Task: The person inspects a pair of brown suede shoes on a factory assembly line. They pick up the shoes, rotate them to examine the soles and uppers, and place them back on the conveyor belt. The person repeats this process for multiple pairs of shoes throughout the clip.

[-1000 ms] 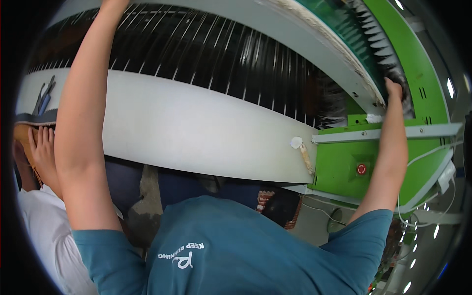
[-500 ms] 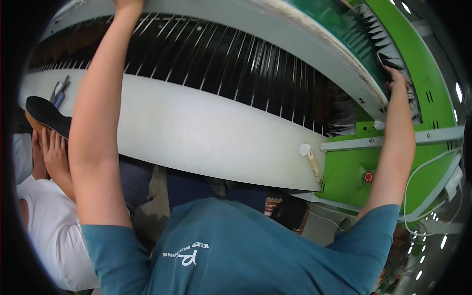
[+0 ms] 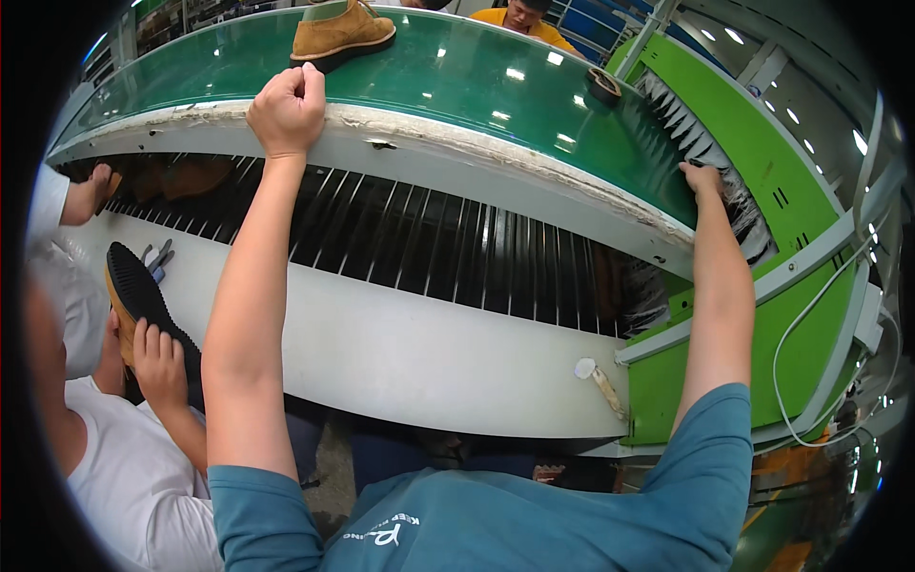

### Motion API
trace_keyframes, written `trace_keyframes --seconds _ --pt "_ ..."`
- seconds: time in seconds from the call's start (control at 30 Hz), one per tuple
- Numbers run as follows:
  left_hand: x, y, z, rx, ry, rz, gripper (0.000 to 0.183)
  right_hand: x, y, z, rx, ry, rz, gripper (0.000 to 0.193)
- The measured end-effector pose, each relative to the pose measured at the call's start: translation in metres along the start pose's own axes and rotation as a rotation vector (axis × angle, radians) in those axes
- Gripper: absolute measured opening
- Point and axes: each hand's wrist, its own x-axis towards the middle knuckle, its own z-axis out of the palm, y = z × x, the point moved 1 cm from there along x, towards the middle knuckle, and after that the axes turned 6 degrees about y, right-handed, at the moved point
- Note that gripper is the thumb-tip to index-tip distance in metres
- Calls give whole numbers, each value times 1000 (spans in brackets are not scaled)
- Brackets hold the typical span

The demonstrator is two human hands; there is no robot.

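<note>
My left hand (image 3: 286, 112) is closed in a fist at the white, worn edge of the green conveyor belt (image 3: 457, 81). Just beyond the fist stands a tan suede shoe (image 3: 341, 34) with a dark sole. Whatever the fist may hold is hidden. My right hand (image 3: 703, 178) is at the belt's right end, by the fringed strip curtain (image 3: 691, 133) of the green machine. Its fingers are partly hidden, and I see no object in it.
Below the belt is a roller rack (image 3: 429, 238) with brown shoes at its left, then a white shelf (image 3: 400, 362). At left, a co-worker's hand (image 3: 160, 367) holds a black-soled shoe (image 3: 148, 300) near pliers (image 3: 157, 259). A small dark-brown item (image 3: 602, 88) lies on the belt.
The view has tilted up, bringing the belt and tan shoe into sight. The tan-edged item by my right hand no longer shows there. Another person's hand has appeared at the rack's left.
</note>
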Motion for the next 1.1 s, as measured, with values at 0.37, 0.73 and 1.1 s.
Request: trace_keyframes --seconds 0.37,0.73,1.1 --pt "18 -7 -4 162 -202 -100 45 -32 -4 -21 514 123 -43 73" --pt "4 -3 -3 89 -42 -61 42 -48 -51 -11 96 -104 -641 55" --pt "0 -4 2 74 -52 -82 41 -34 -60 -14 294 -62 -845 22"
